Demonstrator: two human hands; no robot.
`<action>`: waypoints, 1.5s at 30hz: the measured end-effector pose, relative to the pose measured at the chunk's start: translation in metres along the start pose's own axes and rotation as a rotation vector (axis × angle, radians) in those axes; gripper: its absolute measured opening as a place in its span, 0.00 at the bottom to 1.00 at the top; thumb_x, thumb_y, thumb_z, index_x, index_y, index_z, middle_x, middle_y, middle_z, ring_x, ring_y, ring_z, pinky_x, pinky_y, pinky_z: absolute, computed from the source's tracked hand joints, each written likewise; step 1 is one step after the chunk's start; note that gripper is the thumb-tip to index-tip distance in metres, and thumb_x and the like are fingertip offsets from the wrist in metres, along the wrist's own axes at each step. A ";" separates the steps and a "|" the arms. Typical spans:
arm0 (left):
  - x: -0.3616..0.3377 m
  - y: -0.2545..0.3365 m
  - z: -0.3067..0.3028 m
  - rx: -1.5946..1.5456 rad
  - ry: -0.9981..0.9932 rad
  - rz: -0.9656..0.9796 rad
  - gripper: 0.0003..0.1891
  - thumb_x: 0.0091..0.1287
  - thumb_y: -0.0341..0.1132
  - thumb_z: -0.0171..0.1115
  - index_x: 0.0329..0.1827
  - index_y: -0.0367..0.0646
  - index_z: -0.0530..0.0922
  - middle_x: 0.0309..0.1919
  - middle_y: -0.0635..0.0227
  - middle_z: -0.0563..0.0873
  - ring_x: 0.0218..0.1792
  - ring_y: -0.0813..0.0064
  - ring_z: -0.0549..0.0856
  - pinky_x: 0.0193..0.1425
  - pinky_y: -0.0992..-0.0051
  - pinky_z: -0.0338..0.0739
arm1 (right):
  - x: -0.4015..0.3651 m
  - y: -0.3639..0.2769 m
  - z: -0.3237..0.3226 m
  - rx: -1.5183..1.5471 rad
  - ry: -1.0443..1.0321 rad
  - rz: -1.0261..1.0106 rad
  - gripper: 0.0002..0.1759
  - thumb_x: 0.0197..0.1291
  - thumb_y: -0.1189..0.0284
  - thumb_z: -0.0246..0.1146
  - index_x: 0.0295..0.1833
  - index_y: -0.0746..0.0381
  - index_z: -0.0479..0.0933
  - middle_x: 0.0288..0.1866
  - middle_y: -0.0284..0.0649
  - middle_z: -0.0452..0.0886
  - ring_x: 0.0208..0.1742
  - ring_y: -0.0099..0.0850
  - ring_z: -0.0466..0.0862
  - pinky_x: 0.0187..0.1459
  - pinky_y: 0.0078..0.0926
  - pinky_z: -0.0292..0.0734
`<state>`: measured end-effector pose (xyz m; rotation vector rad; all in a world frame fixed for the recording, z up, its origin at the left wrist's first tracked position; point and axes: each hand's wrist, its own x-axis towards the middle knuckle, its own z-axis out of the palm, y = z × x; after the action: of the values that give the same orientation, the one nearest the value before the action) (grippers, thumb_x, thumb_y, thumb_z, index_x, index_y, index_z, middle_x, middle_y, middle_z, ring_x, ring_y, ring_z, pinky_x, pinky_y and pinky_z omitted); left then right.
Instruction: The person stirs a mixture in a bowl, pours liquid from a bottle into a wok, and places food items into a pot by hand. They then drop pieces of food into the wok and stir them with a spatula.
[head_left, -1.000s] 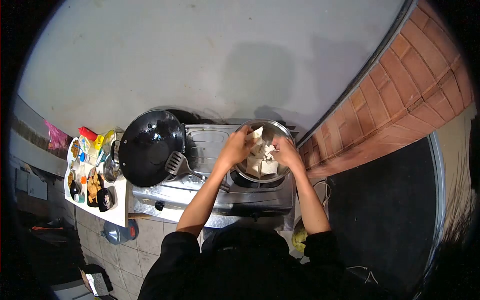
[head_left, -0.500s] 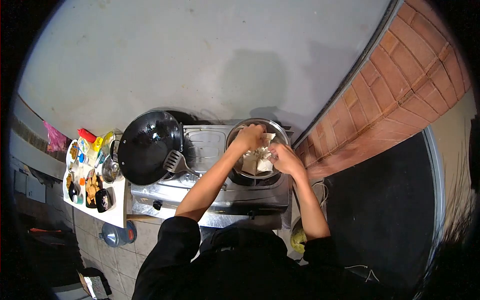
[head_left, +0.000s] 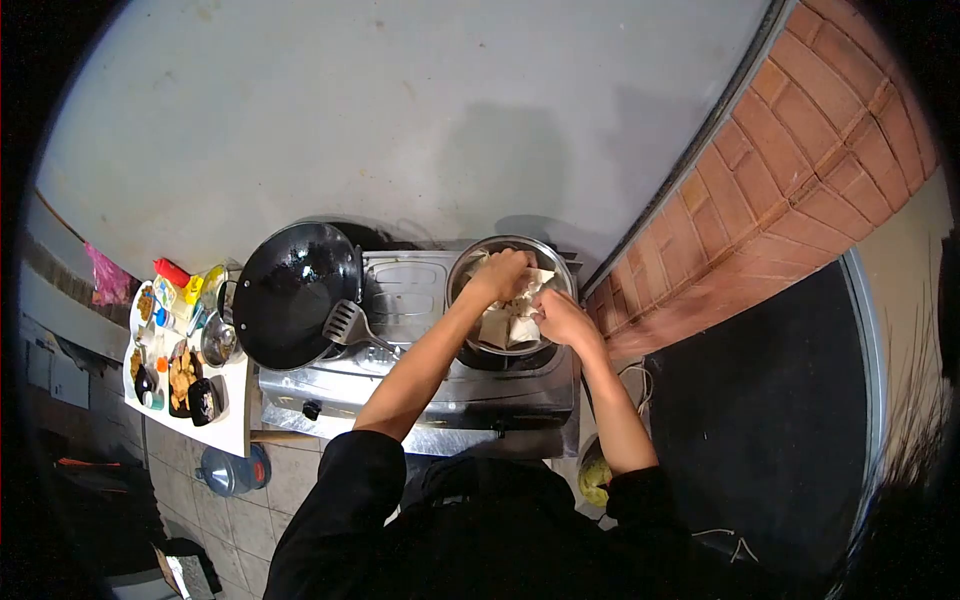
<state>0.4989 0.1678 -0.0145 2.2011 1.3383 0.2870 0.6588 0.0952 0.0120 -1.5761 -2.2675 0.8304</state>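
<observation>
Both my hands are inside a round steel pot point(head_left: 460, 262) on the right burner. White blocks and broken crumbs that look like tofu point(head_left: 522, 328) fill it. My left hand point(head_left: 503, 274) reaches over the pot's back half, its fingers curled down onto the pieces and partly hidden. At the pot's right side my right hand point(head_left: 563, 317) is closed, fingertips pressed against a piece of the tofu. To the left, a black wok point(head_left: 295, 295) stands on the other burner, with a slotted spatula point(head_left: 346, 324) resting over its right edge.
The steel gas stove point(head_left: 400, 290) stands against a grey wall point(head_left: 330, 120). A white table point(head_left: 235, 410) on the left bears several bowls, a red bottle point(head_left: 171, 271) and a black tray of food point(head_left: 183, 378). A water jug point(head_left: 235, 470) lies on the floor. Brick pillar point(head_left: 740, 210) at right.
My right hand has shifted slightly left over the tofu, and my left hand stays in the pot with small finger movements. The view has moved a little.
</observation>
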 end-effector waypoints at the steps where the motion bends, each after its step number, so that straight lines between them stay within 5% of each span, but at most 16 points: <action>1: -0.001 -0.001 0.000 0.001 0.005 -0.005 0.15 0.57 0.34 0.65 0.48 0.46 0.78 0.45 0.51 0.82 0.51 0.52 0.80 0.54 0.57 0.75 | 0.002 -0.004 0.000 -0.011 -0.038 0.021 0.10 0.52 0.79 0.62 0.40 0.72 0.77 0.35 0.59 0.81 0.44 0.52 0.82 0.43 0.40 0.76; 3: -0.002 -0.003 0.007 0.059 0.117 0.095 0.15 0.55 0.33 0.68 0.46 0.46 0.79 0.36 0.54 0.86 0.44 0.52 0.84 0.47 0.58 0.78 | 0.009 0.003 0.008 -0.046 -0.036 0.001 0.10 0.52 0.79 0.62 0.40 0.72 0.77 0.36 0.59 0.81 0.45 0.53 0.82 0.44 0.41 0.76; 11: -0.011 -0.011 0.000 -0.160 0.303 0.322 0.15 0.60 0.27 0.63 0.51 0.39 0.77 0.43 0.50 0.84 0.49 0.53 0.83 0.52 0.61 0.78 | 0.008 0.002 0.001 -0.039 0.020 -0.019 0.10 0.51 0.80 0.61 0.41 0.71 0.77 0.37 0.59 0.80 0.47 0.54 0.81 0.46 0.42 0.75; 18: -0.099 0.010 -0.051 -0.677 0.157 -0.019 0.13 0.68 0.30 0.59 0.53 0.34 0.77 0.48 0.62 0.84 0.50 0.72 0.83 0.56 0.72 0.77 | 0.026 0.001 0.016 -0.074 0.030 0.094 0.14 0.51 0.77 0.63 0.43 0.75 0.76 0.39 0.62 0.80 0.48 0.55 0.81 0.48 0.43 0.76; 22: -0.147 0.018 -0.048 -0.769 0.275 0.012 0.13 0.68 0.31 0.61 0.51 0.34 0.77 0.41 0.63 0.84 0.42 0.77 0.83 0.50 0.75 0.77 | 0.040 -0.007 0.019 -0.097 -0.048 0.162 0.16 0.52 0.74 0.64 0.43 0.75 0.77 0.43 0.65 0.79 0.50 0.57 0.80 0.51 0.46 0.75; 28: -0.169 0.015 -0.021 -0.760 0.386 -0.075 0.13 0.68 0.29 0.59 0.54 0.35 0.76 0.46 0.61 0.83 0.50 0.71 0.83 0.56 0.72 0.76 | 0.042 -0.012 0.040 -0.246 -0.004 0.245 0.21 0.51 0.62 0.68 0.42 0.69 0.80 0.42 0.59 0.82 0.48 0.54 0.82 0.49 0.45 0.77; 34: -0.164 0.009 -0.009 -0.757 0.408 -0.085 0.12 0.69 0.29 0.58 0.54 0.36 0.76 0.47 0.60 0.83 0.52 0.69 0.83 0.58 0.71 0.75 | 0.036 -0.025 0.042 -0.266 0.099 0.203 0.12 0.52 0.72 0.65 0.39 0.69 0.81 0.39 0.56 0.83 0.43 0.53 0.83 0.45 0.47 0.77; 37: -0.163 0.008 -0.011 -0.742 0.349 -0.168 0.12 0.70 0.30 0.58 0.54 0.37 0.76 0.46 0.59 0.84 0.50 0.71 0.83 0.48 0.72 0.80 | 0.034 -0.025 0.048 -0.261 0.181 0.169 0.11 0.51 0.73 0.65 0.38 0.69 0.81 0.39 0.56 0.83 0.42 0.54 0.84 0.45 0.47 0.77; 39: -0.160 0.001 -0.007 -0.638 0.466 0.021 0.13 0.70 0.32 0.57 0.55 0.39 0.76 0.45 0.58 0.84 0.48 0.73 0.84 0.31 0.76 0.81 | 0.036 -0.024 0.044 -0.254 0.119 0.209 0.11 0.49 0.73 0.66 0.38 0.69 0.80 0.38 0.56 0.83 0.43 0.53 0.83 0.46 0.47 0.76; 40: -0.160 0.004 -0.009 -0.640 0.464 0.025 0.13 0.70 0.32 0.57 0.55 0.39 0.76 0.45 0.58 0.84 0.48 0.73 0.84 0.31 0.76 0.81 | 0.035 -0.024 0.042 -0.245 0.115 0.198 0.12 0.48 0.73 0.66 0.38 0.69 0.80 0.38 0.56 0.83 0.44 0.52 0.83 0.47 0.46 0.76; 42: -0.164 0.009 -0.017 -0.707 0.362 -0.112 0.13 0.70 0.33 0.57 0.55 0.40 0.75 0.46 0.58 0.84 0.48 0.73 0.84 0.21 0.78 0.77 | 0.036 -0.023 0.040 -0.233 0.111 0.190 0.13 0.47 0.73 0.67 0.38 0.69 0.80 0.37 0.56 0.83 0.44 0.52 0.83 0.47 0.46 0.76; 45: -0.162 0.006 -0.014 -0.710 0.386 -0.048 0.14 0.70 0.33 0.57 0.56 0.39 0.75 0.46 0.58 0.84 0.47 0.73 0.84 0.22 0.77 0.78 | 0.039 -0.024 0.036 -0.222 0.067 0.254 0.14 0.47 0.72 0.68 0.38 0.69 0.80 0.38 0.56 0.83 0.45 0.51 0.83 0.46 0.46 0.76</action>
<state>0.4189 0.0293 0.0158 1.5542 1.2168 1.0340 0.6065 0.1142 -0.0073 -1.9906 -2.2044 0.5866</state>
